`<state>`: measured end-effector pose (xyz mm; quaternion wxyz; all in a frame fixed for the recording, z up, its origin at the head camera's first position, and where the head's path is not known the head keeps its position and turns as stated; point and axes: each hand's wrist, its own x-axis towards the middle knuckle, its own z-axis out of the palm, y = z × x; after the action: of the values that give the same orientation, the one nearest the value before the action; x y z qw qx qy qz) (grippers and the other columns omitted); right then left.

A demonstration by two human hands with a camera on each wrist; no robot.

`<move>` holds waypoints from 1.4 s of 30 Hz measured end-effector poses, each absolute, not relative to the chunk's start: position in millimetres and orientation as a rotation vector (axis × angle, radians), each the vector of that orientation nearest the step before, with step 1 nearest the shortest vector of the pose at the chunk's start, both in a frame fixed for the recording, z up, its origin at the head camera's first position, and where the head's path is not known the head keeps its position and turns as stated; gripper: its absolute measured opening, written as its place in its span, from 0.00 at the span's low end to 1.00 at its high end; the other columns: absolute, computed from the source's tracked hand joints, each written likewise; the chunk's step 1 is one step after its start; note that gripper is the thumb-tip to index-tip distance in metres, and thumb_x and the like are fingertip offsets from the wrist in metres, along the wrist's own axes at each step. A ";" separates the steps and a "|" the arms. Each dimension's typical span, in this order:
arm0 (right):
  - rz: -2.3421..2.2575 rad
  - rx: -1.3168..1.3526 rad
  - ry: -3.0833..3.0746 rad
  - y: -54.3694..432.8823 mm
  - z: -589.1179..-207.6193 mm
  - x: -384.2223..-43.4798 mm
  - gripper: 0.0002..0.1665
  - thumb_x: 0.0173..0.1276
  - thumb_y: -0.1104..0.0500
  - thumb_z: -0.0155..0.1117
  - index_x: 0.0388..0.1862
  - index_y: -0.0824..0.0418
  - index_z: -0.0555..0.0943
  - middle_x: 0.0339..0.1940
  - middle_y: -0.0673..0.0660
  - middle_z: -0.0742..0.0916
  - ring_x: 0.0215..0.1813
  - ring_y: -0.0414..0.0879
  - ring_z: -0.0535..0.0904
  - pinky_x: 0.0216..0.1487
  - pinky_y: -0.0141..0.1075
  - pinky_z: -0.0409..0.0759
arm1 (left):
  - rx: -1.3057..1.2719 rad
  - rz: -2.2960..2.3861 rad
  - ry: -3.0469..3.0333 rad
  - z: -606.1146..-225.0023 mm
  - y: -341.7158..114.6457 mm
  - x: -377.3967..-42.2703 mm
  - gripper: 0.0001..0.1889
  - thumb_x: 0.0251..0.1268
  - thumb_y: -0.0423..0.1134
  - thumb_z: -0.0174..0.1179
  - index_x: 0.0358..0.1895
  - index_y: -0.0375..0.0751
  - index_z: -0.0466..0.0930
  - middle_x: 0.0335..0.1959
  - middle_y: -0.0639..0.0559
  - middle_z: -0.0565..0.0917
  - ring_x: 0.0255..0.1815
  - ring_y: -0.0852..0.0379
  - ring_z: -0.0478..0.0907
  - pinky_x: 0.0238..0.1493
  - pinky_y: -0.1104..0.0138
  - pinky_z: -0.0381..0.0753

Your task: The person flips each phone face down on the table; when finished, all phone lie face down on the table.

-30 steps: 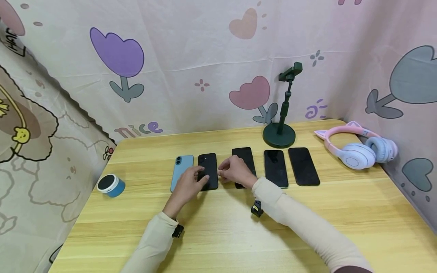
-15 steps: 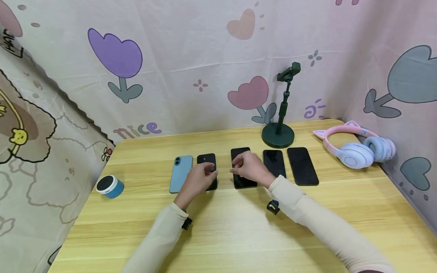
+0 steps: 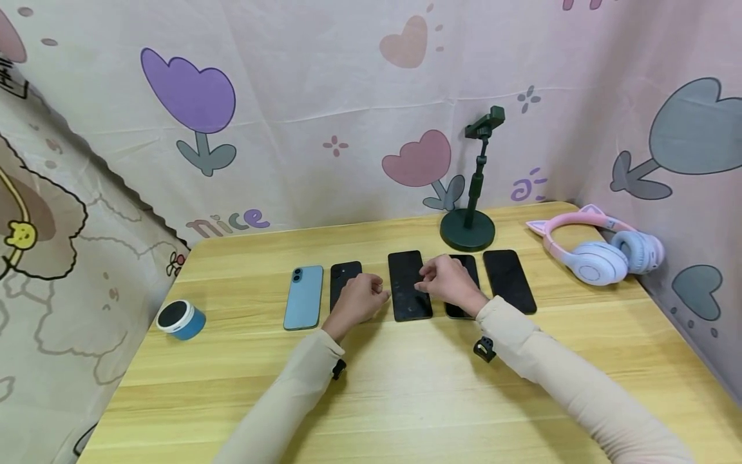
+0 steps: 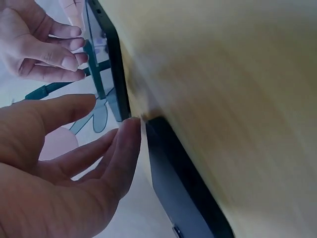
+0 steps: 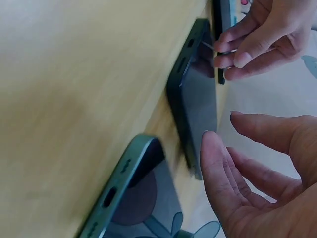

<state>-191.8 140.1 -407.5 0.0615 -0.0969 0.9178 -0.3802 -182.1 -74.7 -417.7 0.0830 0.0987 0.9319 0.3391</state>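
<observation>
Phones lie in a row on the wooden table. At the left end is a light blue phone [image 3: 303,299] with its back up, and beside it a black phone [image 3: 342,277], also back up. My left hand [image 3: 359,299] hovers at that black phone's right side, thumb and fingers apart, holding nothing. A larger dark phone [image 3: 408,293] lies screen up in the middle. My right hand [image 3: 452,283] is held between it and a green-edged phone [image 5: 133,198], which the hand partly covers in the head view. Its thumb and fingers are bent with a gap between them.
Another dark phone [image 3: 510,281] ends the row on the right. Behind stands a dark green phone stand [image 3: 467,230]. Pink and lilac cat-ear headphones [image 3: 597,261] lie at the back right. A blue jar [image 3: 184,320] with a black-topped white lid sits near the left edge.
Both hands have moved right along the row, the left off the black phone's face, the right from beside that phone past the middle phone. The phones stay in place.
</observation>
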 end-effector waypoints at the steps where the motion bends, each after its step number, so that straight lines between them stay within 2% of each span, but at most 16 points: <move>1: -1.135 -0.296 2.789 141.5 -408.3 -192.2 0.19 0.64 0.59 0.76 0.49 0.69 0.86 0.39 0.58 0.89 0.42 0.50 0.85 0.45 0.46 0.84 | 0.294 1.011 2.781 -418.5 -73.2 -183.3 0.15 0.72 0.39 0.63 0.26 0.36 0.75 0.20 0.56 0.69 0.21 0.60 0.66 0.27 0.66 0.67; 3: -1.111 -0.296 2.808 143.8 -410.2 -192.9 0.20 0.64 0.59 0.76 0.50 0.70 0.86 0.40 0.60 0.89 0.44 0.52 0.85 0.48 0.49 0.83 | 0.297 1.015 2.764 -420.1 -70.3 -185.6 0.22 0.72 0.39 0.63 0.20 0.40 0.63 0.16 0.55 0.59 0.16 0.59 0.56 0.24 0.65 0.56; 5: -1.097 -0.294 2.817 145.5 -411.7 -193.5 0.21 0.64 0.59 0.75 0.51 0.70 0.86 0.42 0.61 0.89 0.46 0.53 0.86 0.50 0.50 0.83 | 0.286 1.022 2.756 -421.7 -67.6 -187.3 0.24 0.71 0.39 0.64 0.19 0.44 0.61 0.14 0.56 0.57 0.14 0.60 0.54 0.21 0.67 0.55; 8: -1.098 -0.276 2.813 146.4 -413.3 -194.3 0.21 0.64 0.60 0.76 0.52 0.71 0.86 0.43 0.62 0.89 0.43 0.52 0.87 0.52 0.52 0.83 | 0.281 1.029 2.739 -423.4 -64.3 -189.2 0.25 0.71 0.39 0.65 0.18 0.44 0.61 0.14 0.57 0.57 0.14 0.60 0.53 0.20 0.67 0.53; 12: -1.094 -0.249 2.788 144.7 -414.7 -196.1 0.15 0.63 0.59 0.77 0.43 0.68 0.88 0.40 0.60 0.90 0.36 0.47 0.87 0.50 0.51 0.83 | 0.263 1.042 2.735 -425.1 -61.8 -190.9 0.25 0.69 0.38 0.67 0.18 0.44 0.61 0.15 0.57 0.58 0.15 0.61 0.53 0.21 0.67 0.53; 15: -1.086 -0.224 2.777 142.8 -416.2 -197.7 0.14 0.63 0.59 0.77 0.41 0.68 0.87 0.42 0.61 0.89 0.37 0.48 0.87 0.50 0.50 0.83 | 0.246 1.054 2.734 -426.7 -60.3 -191.8 0.25 0.67 0.39 0.68 0.18 0.44 0.61 0.15 0.57 0.57 0.15 0.61 0.52 0.21 0.67 0.53; 19: -1.086 -0.187 2.763 141.2 -417.8 -199.3 0.20 0.62 0.59 0.77 0.49 0.70 0.86 0.47 0.64 0.88 0.41 0.50 0.88 0.52 0.50 0.83 | 0.232 1.057 2.725 -428.8 -58.0 -192.0 0.26 0.66 0.39 0.70 0.19 0.45 0.61 0.15 0.57 0.57 0.15 0.60 0.53 0.21 0.66 0.53; 23: -1.098 -0.169 2.741 139.7 -419.1 -201.2 0.23 0.63 0.60 0.77 0.52 0.72 0.84 0.48 0.65 0.88 0.38 0.48 0.88 0.52 0.50 0.83 | 0.217 1.066 2.725 -430.2 -55.7 -192.1 0.24 0.66 0.39 0.70 0.19 0.45 0.63 0.16 0.56 0.59 0.15 0.60 0.54 0.22 0.66 0.54; 26: -1.112 -0.157 2.734 138.8 -419.5 -202.4 0.22 0.62 0.60 0.77 0.51 0.71 0.85 0.43 0.62 0.88 0.33 0.45 0.87 0.49 0.48 0.84 | 0.199 1.071 2.729 -430.5 -54.7 -192.1 0.24 0.66 0.40 0.71 0.19 0.44 0.64 0.16 0.56 0.60 0.16 0.59 0.55 0.23 0.65 0.55; 30: -1.124 -0.148 2.720 137.4 -418.9 -202.8 0.13 0.62 0.59 0.77 0.39 0.68 0.86 0.31 0.57 0.87 0.28 0.44 0.86 0.38 0.43 0.82 | 0.171 1.075 2.728 -429.6 -54.2 -191.4 0.23 0.66 0.40 0.70 0.20 0.44 0.65 0.16 0.56 0.61 0.16 0.59 0.55 0.24 0.65 0.55; 32: -1.129 -0.138 2.709 136.3 -418.3 -202.4 0.12 0.62 0.59 0.77 0.35 0.67 0.85 0.29 0.56 0.86 0.28 0.44 0.85 0.37 0.42 0.81 | 0.150 1.081 2.726 -428.6 -53.9 -190.7 0.22 0.66 0.40 0.70 0.20 0.44 0.65 0.17 0.56 0.62 0.17 0.59 0.56 0.24 0.65 0.56; 37: -1.136 -0.140 2.694 133.9 -416.6 -201.8 0.11 0.63 0.60 0.77 0.38 0.67 0.86 0.31 0.57 0.88 0.29 0.45 0.86 0.40 0.44 0.84 | 0.063 1.088 2.725 -426.5 -53.1 -188.9 0.15 0.65 0.41 0.71 0.27 0.42 0.74 0.22 0.54 0.68 0.22 0.57 0.63 0.29 0.62 0.62; 39: -1.135 -0.140 2.692 132.9 -415.9 -201.8 0.11 0.63 0.60 0.76 0.39 0.67 0.86 0.31 0.57 0.88 0.29 0.45 0.87 0.40 0.44 0.84 | 0.032 1.085 2.732 -426.2 -52.7 -188.3 0.11 0.65 0.41 0.71 0.34 0.41 0.79 0.25 0.54 0.72 0.26 0.56 0.67 0.33 0.61 0.66; 42: -1.128 -0.129 2.692 131.6 -415.6 -202.0 0.12 0.63 0.60 0.76 0.39 0.67 0.87 0.31 0.57 0.88 0.29 0.45 0.86 0.41 0.45 0.84 | 0.002 1.082 2.744 -426.0 -52.3 -187.2 0.14 0.65 0.42 0.72 0.47 0.38 0.83 0.32 0.52 0.78 0.34 0.54 0.73 0.41 0.60 0.74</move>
<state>-202.0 131.6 -415.6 0.1096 -0.0437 0.9159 -0.3838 -187.2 -52.3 -426.0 0.0957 0.0007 0.9261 0.3650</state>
